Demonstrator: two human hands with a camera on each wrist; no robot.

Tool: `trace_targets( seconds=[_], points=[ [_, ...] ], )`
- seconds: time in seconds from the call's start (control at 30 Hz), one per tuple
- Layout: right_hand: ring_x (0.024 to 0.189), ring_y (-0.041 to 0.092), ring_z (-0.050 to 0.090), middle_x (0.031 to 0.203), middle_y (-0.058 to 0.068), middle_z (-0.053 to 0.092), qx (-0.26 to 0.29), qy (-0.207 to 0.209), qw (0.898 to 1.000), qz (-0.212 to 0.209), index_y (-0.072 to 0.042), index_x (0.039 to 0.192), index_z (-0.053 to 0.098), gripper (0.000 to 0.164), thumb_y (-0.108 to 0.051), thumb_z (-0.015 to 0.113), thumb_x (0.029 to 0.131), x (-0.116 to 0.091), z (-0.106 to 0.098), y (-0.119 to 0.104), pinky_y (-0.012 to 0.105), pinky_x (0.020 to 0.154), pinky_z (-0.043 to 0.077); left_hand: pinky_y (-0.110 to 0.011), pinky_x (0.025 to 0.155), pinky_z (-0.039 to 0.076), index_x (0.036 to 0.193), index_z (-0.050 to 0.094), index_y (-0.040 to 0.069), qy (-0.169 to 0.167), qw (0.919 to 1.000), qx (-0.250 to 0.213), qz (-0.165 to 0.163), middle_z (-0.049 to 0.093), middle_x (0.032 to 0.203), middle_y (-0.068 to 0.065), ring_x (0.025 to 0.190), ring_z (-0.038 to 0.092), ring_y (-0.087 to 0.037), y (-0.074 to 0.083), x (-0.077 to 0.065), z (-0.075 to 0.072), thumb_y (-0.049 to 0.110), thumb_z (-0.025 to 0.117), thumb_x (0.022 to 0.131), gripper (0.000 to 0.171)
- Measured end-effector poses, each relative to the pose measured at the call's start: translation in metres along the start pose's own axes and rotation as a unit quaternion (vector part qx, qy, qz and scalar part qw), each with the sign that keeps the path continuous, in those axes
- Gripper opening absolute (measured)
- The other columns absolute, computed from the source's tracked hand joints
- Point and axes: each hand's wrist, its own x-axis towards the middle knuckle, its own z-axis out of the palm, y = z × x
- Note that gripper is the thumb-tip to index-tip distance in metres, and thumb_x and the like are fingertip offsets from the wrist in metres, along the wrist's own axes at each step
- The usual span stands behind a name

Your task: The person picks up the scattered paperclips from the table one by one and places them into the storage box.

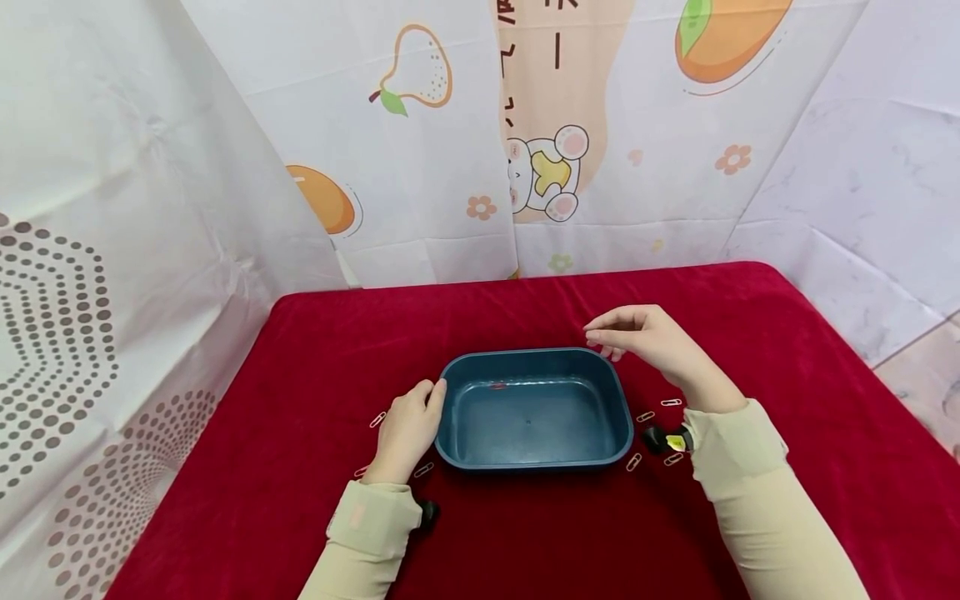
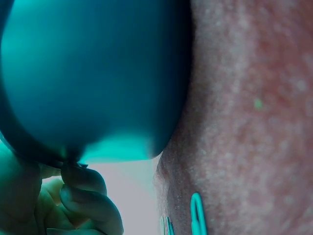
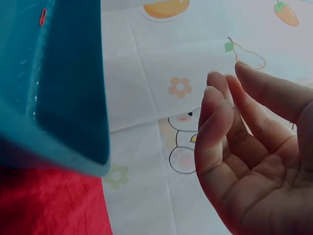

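A dark blue rectangular plastic tub [image 1: 527, 421] stands on the red cloth. Inside it, near the back wall, lies a small red paper clip [image 1: 497, 386], also visible in the right wrist view. My left hand [image 1: 408, 423] holds the tub's left rim; the left wrist view shows thumb and bent fingers [image 2: 90, 198] pinching the wall's edge. Beyond the tub's back right corner, my right hand [image 1: 648, 337] hovers with loosely bent fingers. In the right wrist view its thumb and fingertips [image 3: 215, 81] stand close together, and nothing shows between them.
Paper clips lie at both sides of the tub: a white one [image 1: 671, 402], a yellowish one [image 1: 645, 417] and others at right, and several at left, one [image 1: 423, 470] beside the left wrist. White printed curtains [image 1: 450, 208] hang behind the table [image 1: 300, 375].
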Motion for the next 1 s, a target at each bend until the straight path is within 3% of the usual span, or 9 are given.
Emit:
trace_targets(
  seconds=[0.53, 1.0],
  points=[
    [0.074, 0.017, 0.066, 0.091, -0.001, 0.073, 0.005, 0.025, 0.999, 0.032, 0.005, 0.118, 0.065, 0.038, -0.025, 0.068, 0.094, -0.022, -0.009, 0.028, 0.032, 0.074, 0.057, -0.029, 0.050, 0.032, 0.072, 0.044, 0.013, 0.001, 1.0000, 0.000, 0.000, 0.041, 0.060, -0.004, 0.051, 0.040, -0.020, -0.001, 0.002, 0.001, 0.036, 0.045, 0.104, 0.039],
    [0.077, 0.021, 0.066, 0.092, -0.007, 0.072, -0.015, 0.034, 0.998, 0.060, 0.007, 0.125, 0.061, 0.044, -0.026, 0.065, 0.096, -0.034, -0.023, 0.053, 0.033, 0.074, 0.057, -0.029, 0.050, 0.032, 0.073, 0.043, 0.013, -0.007, 0.9999, -0.007, -0.003, 0.040, 0.060, -0.004, 0.050, 0.039, -0.020, -0.001, 0.001, 0.000, 0.037, 0.044, 0.104, 0.040]
  ],
)
